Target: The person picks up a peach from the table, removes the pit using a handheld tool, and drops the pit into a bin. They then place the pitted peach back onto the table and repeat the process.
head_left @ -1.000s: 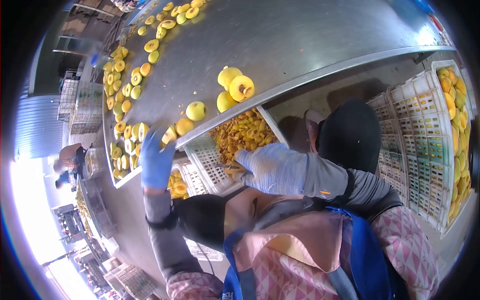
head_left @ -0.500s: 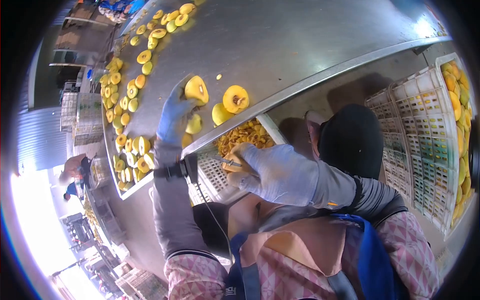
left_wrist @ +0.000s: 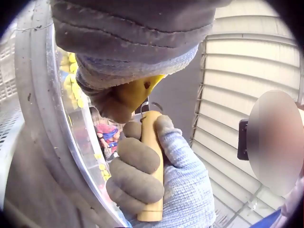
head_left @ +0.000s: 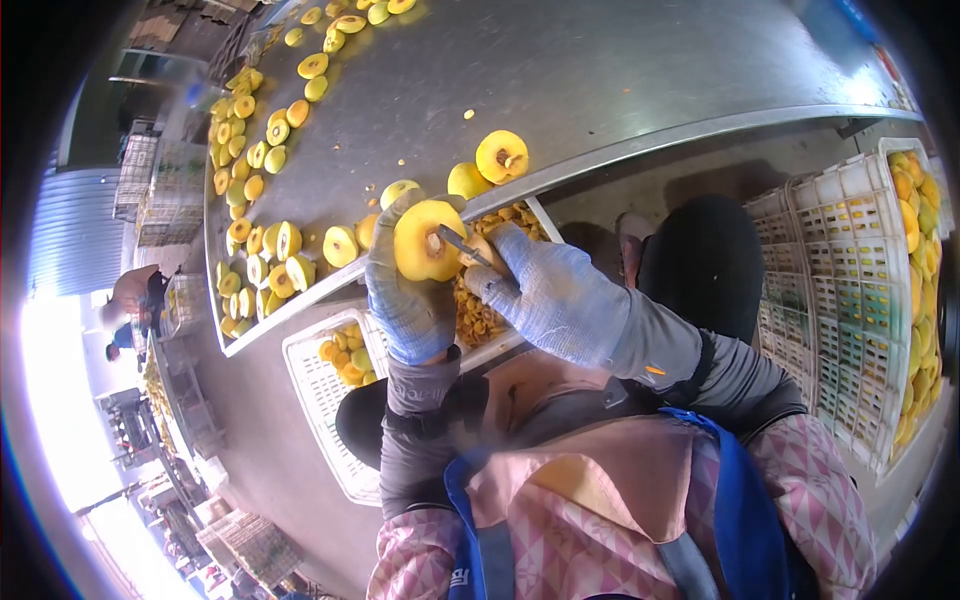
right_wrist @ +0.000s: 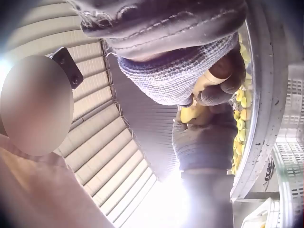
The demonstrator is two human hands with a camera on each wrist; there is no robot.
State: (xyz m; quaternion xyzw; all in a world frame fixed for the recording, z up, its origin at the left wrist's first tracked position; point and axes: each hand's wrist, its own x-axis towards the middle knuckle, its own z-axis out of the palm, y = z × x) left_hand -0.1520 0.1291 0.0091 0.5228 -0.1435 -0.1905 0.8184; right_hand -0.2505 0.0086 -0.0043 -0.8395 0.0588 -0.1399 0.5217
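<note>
In the head view my gloved left hand (head_left: 405,310) holds a halved yellow peach (head_left: 418,245) with its cut face up and the brown pit hollow showing. My right hand (head_left: 565,300), also gloved, grips a pitting knife (head_left: 466,247) whose metal end reaches over the cut face near the pit. Its thick wooden handle (left_wrist: 153,166) runs through the curled fingers in the left wrist view, and a curved metal loop (left_wrist: 147,105) points at the fruit. From the right wrist camera, the peach half (right_wrist: 194,114) sits close below the handle.
A metal table (head_left: 640,60) carries many peach halves (head_left: 285,240) along its left side; a few lie near its front edge. Under that edge is a crate of orange scraps (head_left: 475,315). A white crate (head_left: 310,360) stands left, a tall full crate (head_left: 830,300) right.
My left hand reached over the table, picked up a peach half and brought it back to the right hand. The right hand kept its grip on the knife and rose slightly to meet it.
</note>
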